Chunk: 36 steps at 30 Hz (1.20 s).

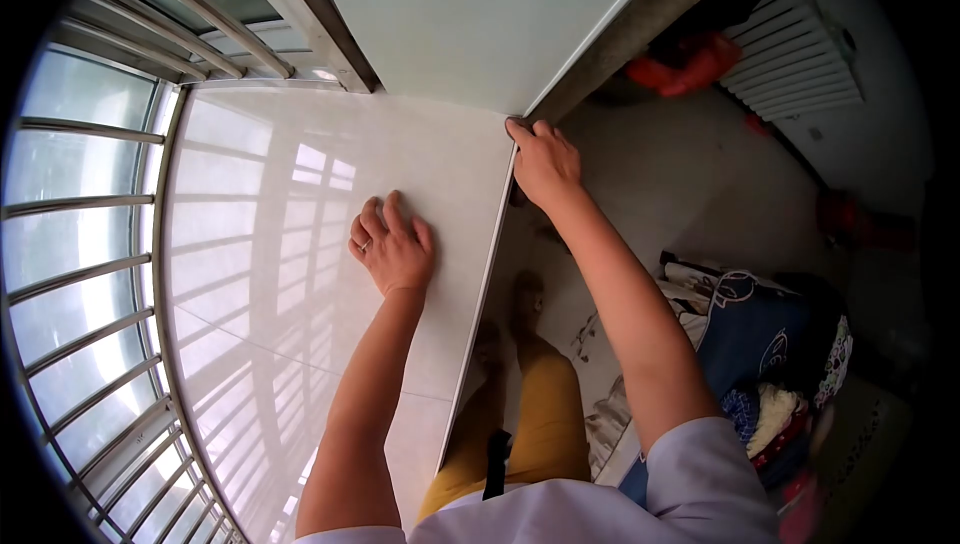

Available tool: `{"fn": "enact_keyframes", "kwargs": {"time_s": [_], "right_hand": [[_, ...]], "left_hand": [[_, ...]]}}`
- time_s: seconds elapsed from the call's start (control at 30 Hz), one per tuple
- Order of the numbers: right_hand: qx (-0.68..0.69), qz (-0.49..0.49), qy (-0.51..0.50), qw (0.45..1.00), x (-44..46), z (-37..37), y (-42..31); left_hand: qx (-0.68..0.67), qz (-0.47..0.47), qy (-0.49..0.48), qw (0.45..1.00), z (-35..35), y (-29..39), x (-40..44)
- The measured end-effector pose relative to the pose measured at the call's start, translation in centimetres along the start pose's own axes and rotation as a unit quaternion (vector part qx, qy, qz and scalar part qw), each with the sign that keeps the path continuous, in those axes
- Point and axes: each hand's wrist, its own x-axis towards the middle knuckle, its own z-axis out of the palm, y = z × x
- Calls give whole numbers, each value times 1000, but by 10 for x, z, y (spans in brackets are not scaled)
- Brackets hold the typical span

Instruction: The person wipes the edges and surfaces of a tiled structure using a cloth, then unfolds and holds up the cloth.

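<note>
Left hand (393,249) rests on the glossy windowsill (250,274), fingers loosely spread and empty, while right hand (547,162) curls fingers at its corner, hold unclear

– what colour is the ledge (225,244)?
– glossy off-white, with a pale lilac grid of stripes shining across it.
– and the panel (470,14) above?
– plain, pale grey-green. the window bars (85,200) are silvery grey.
– the clothes being worn?
– mustard-yellow trousers (548,404), no pattern that i can see, and a pale lilac-grey sleeve (700,474).
– what about the pile?
– navy cloth (750,319) with white line drawings, beside a cream bundle (777,411).
– anything brighter?
– a vivid red item (690,64), near a whitish rack (790,44) striped with slats.
</note>
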Motion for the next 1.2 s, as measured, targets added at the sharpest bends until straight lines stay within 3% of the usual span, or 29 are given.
{"fn": "enact_keyframes", "kwargs": {"time_s": [0.33,0.53,0.87,0.97,1.17,1.2], "right_hand": [[11,-14,24,1000,8,5,-1],[3,4,-14,1000,-12,8,-5],[-100,-158,65,980,3,9,25],[-71,-148,54,985,3,9,22],[-53,17,24,998,5,-4,2],[2,77,-27,997,8,-13,1]], "left_hand": [[6,8,8,1000,3,0,1],[14,-7,-12,1000,1,-1,1],[20,10,5,1000,3,-1,-1],[23,3,6,1000,4,-1,-2],[19,1,5,1000,5,-2,-1],[17,1,6,1000,5,-2,0]]}}
